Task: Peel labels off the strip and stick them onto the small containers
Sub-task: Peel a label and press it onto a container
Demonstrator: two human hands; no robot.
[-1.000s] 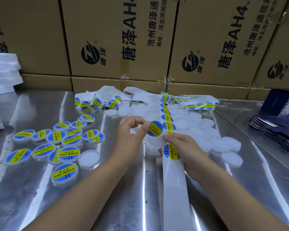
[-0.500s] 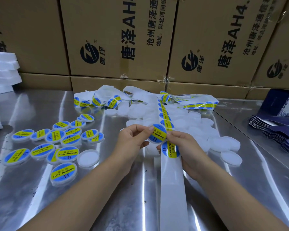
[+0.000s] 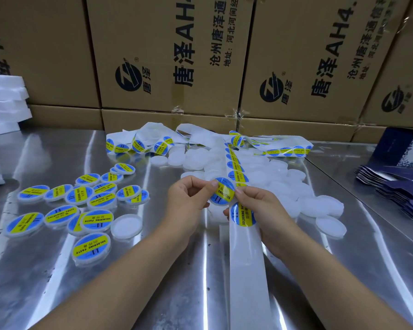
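Steel tabletop (image 3: 153,294) is taking up the whole near part of the view, shiny and a bit scuffed, with both bare forearms reaching in from the bottom edge. Right next to them the strip (image 3: 247,270) is running up the table as a long bare white backing. It's passing under the right hand (image 3: 262,210), which is gripping it, and the next label (image 3: 242,214) is sitting on the strip right by the thumb.

Left hand (image 3: 188,201) is pinching a small container (image 3: 215,203) between thumb and fingers, held just above the table. A blue and yellow "soldering paste" sticker (image 3: 222,192) is covering its face, and a right fingertip is touching that sticker's edge.

Off to the left the labelled containers (image 3: 91,247) are lying in a loose bunch, with one blank lid (image 3: 126,226) just beside them. Behind and right of the hands a pile of blank containers (image 3: 320,206) is spreading out, with the strip running over it. Further back, tangled strips (image 3: 153,141) are heaping up. Navy folded cartons (image 3: 401,186) are stacking at the far right, white foam sheets (image 3: 3,103) at the far left, and printed cardboard boxes (image 3: 167,55) are walling off the back.
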